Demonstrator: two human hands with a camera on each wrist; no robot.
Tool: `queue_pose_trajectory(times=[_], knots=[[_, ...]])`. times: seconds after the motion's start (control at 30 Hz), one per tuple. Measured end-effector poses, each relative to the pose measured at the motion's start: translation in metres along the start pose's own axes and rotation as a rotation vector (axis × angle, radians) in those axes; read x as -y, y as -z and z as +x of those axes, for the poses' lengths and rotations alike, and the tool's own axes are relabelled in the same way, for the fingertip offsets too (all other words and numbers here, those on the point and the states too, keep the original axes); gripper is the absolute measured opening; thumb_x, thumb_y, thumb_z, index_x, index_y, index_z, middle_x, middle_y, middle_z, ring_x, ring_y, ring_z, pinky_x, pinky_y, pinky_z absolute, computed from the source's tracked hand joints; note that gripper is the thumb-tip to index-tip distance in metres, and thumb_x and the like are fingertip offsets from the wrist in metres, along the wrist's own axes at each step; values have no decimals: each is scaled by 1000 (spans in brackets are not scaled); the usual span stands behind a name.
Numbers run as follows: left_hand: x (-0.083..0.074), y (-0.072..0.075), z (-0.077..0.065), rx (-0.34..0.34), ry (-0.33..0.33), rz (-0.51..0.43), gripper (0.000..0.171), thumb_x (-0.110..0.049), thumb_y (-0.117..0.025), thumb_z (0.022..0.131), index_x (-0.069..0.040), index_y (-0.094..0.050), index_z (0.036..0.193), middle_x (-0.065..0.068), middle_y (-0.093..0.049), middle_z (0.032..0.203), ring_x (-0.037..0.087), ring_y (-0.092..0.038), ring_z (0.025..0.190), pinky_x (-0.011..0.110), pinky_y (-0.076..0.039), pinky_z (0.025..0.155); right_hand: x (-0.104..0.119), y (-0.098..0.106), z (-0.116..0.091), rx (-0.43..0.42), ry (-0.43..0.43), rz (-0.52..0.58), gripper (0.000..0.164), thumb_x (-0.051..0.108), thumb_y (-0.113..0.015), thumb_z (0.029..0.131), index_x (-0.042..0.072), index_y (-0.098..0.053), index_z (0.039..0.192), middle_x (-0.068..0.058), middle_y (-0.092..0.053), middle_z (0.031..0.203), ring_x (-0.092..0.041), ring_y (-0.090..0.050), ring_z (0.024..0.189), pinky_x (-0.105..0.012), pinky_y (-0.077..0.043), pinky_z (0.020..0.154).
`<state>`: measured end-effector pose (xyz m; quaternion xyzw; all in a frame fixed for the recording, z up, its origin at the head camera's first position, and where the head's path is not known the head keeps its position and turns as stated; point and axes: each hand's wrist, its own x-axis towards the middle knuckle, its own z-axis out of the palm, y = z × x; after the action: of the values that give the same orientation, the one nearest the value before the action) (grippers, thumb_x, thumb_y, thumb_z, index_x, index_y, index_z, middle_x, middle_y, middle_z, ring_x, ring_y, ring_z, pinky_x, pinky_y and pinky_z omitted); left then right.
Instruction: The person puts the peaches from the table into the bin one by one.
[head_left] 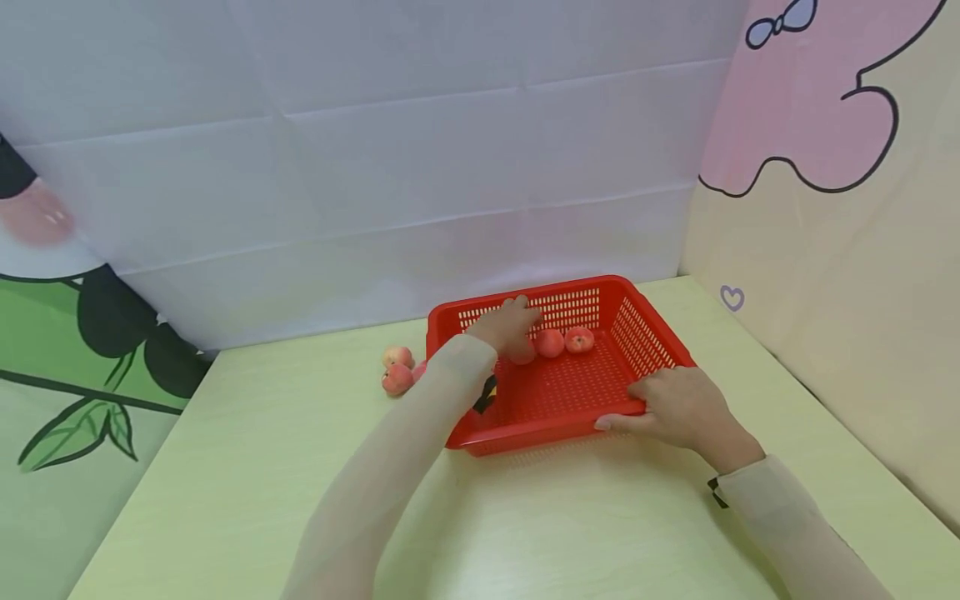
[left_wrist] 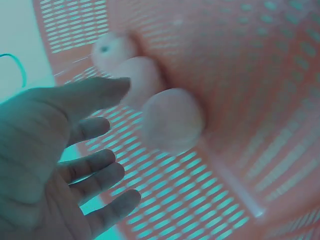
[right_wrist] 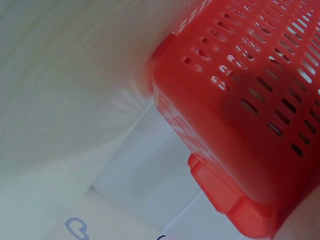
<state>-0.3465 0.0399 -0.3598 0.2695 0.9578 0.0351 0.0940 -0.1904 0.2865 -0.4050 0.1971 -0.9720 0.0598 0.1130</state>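
Observation:
My left hand [head_left: 506, 323] reaches inside a red plastic basket [head_left: 525, 432], over its far left part. In the left wrist view its fingers are spread and hold nothing, beside three peaches [left_wrist: 172, 121]. Those peaches [head_left: 550, 342] lie in a row near the basket's back wall; the leftmost is partly covered by the hand in the head view. At the near right corner, my right hand [head_left: 682, 404] grips the basket's rim, thumb outside the front wall. The right wrist view shows the slotted basket [right_wrist: 210, 110] from outside, with only a sliver of that hand.
Left of the basket several peaches [head_left: 397, 379] lie on the pale table [head_left: 247, 467], one partly hidden by the left sleeve. A white cloth wall [head_left: 375, 167] stands close behind the basket. A printed side wall [head_left: 847, 292] borders the table's right.

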Motion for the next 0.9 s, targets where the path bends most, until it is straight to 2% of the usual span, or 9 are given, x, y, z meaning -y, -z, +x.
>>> queue_pose_trajectory(times=[0.13, 0.27, 0.4, 0.53, 0.6, 0.7, 0.83, 0.9], knots=[[0, 27, -13, -77, -69, 56, 59, -33, -74, 101, -16, -54, 153, 8, -48, 149, 25, -48, 132, 45, -51, 107, 0, 1, 0, -5, -5, 5, 63, 78, -67, 88, 23, -50, 63, 10, -38, 54, -7, -39, 54, -28, -31, 54], [1, 60, -32, -193, -100, 127, 53, -38, -71, 103, -17, -56, 149, 8, -51, 145, 27, -50, 132, 48, -43, 114, 1, -1, -1, 6, -10, 5, 64, 81, -64, 88, 24, -48, 64, 10, -38, 54, -6, -38, 54, -27, -31, 54], [7, 97, -62, -355, -96, 146, 48, -36, -69, 104, -17, -59, 146, 9, -53, 147, 31, -50, 134, 54, -35, 119, 2, 0, -1, 15, -12, 0, 64, 82, -62, 88, 24, -49, 66, 10, -39, 55, -6, -38, 54, -28, -30, 55], [21, 121, -98, -523, -76, 143, 47, -35, -69, 103, -13, -61, 144, 13, -53, 147, 36, -52, 135, 58, -32, 120, 2, 0, -3, 15, -11, 0, 63, 82, -63, 88, 24, -51, 66, 10, -39, 55, -6, -39, 54, -28, -30, 54], [30, 126, -116, -603, -75, 128, 45, -33, -70, 103, -10, -62, 141, 15, -54, 144, 38, -53, 133, 61, -34, 118, 2, 0, -2, 11, -5, -2, 63, 82, -63, 88, 24, -52, 66, 10, -39, 55, -6, -39, 54, -28, -30, 54], [44, 123, -141, -741, -110, 77, 37, -24, -72, 101, -6, -66, 132, 16, -58, 137, 39, -56, 128, 62, -40, 113, 1, 0, -2, 0, 7, -9, 64, 83, -62, 88, 25, -50, 64, 11, -38, 54, -6, -38, 54, -28, -29, 54], [63, 105, -165, -918, -170, 12, 29, -11, -75, 96, -2, -69, 123, 17, -63, 128, 38, -60, 120, 62, -46, 104, 0, -1, -1, -10, 12, -14, 66, 84, -62, 87, 25, -48, 62, 11, -36, 54, -6, -37, 53, -28, -26, 54], [72, 94, -173, -953, -166, -20, 30, -8, -76, 94, 0, -70, 122, 18, -64, 127, 38, -60, 117, 61, -48, 100, 0, -1, -2, -7, 9, -9, 66, 84, -62, 87, 25, -48, 63, 11, -37, 54, -6, -37, 53, -28, -27, 54]])
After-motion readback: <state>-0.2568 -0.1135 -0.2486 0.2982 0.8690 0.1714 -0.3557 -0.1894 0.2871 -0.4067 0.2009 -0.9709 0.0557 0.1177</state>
